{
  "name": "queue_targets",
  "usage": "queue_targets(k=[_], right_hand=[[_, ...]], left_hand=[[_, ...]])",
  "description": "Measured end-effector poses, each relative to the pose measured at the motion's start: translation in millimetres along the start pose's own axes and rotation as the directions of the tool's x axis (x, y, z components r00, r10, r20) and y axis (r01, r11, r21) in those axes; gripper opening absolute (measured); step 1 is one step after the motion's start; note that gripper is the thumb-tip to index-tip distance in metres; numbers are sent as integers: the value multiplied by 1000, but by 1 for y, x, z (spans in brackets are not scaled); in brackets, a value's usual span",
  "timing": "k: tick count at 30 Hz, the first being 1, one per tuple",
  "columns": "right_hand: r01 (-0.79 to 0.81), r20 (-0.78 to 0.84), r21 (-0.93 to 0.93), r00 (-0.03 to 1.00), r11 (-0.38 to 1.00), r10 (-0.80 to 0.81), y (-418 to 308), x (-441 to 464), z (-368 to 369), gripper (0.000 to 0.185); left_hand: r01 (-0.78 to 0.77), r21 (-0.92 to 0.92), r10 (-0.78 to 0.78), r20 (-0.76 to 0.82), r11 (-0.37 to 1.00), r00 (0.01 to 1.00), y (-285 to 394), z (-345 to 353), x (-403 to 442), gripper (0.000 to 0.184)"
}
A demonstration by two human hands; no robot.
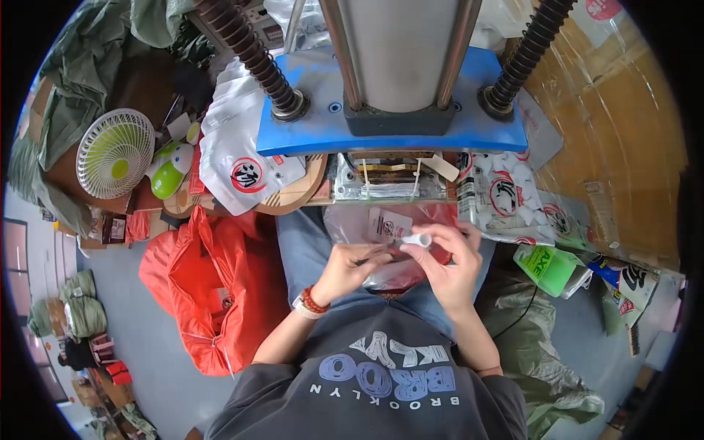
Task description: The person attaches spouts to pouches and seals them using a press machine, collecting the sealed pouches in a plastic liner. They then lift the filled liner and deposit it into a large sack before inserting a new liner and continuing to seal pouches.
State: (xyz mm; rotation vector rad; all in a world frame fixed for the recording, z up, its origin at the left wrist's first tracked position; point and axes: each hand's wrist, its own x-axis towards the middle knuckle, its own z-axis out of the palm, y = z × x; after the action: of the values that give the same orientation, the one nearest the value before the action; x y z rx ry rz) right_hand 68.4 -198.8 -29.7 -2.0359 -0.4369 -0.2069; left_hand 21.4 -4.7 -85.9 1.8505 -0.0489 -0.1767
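In the head view, my right hand (451, 265) pinches a small white plastic tube-shaped piece (419, 240) between thumb and fingers, its round opening showing. My left hand (347, 273) has its fingers closed in a pinch just left of that piece, around something thin and dark that I cannot make out. On the left wrist are a reddish-brown beaded bracelet (314, 303) and a white band. Below both hands, a clear plastic bag (345, 220) with a printed label lies across my lap.
A press with a blue plate (396, 143) stands ahead, over a metal fixture (367, 189). Printed pouches (246, 165) lie left; a bag of white pieces (506, 194) lies right. A fan (116, 154), red sack (213, 293), green container (546, 271) and cardboard (623, 117) surround me.
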Motion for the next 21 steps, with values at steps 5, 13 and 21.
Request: queue_targets(k=[5,13,21], right_hand=[[285,-181,-81,938,955,-295,-2,-4,-18,41],[443,-40,-128,892,887,-451,-20,-9,-23,33],[533,80,-367,835,763,-544,-16,-6,-30,36]], left_hand=[[-127,-21,122,-157,992,980,20,4,0,31],[-392,487,517,-152,781,842,54,-19,-11,34],[-408,534,533,-99,741,840,55,-22,-14,33]])
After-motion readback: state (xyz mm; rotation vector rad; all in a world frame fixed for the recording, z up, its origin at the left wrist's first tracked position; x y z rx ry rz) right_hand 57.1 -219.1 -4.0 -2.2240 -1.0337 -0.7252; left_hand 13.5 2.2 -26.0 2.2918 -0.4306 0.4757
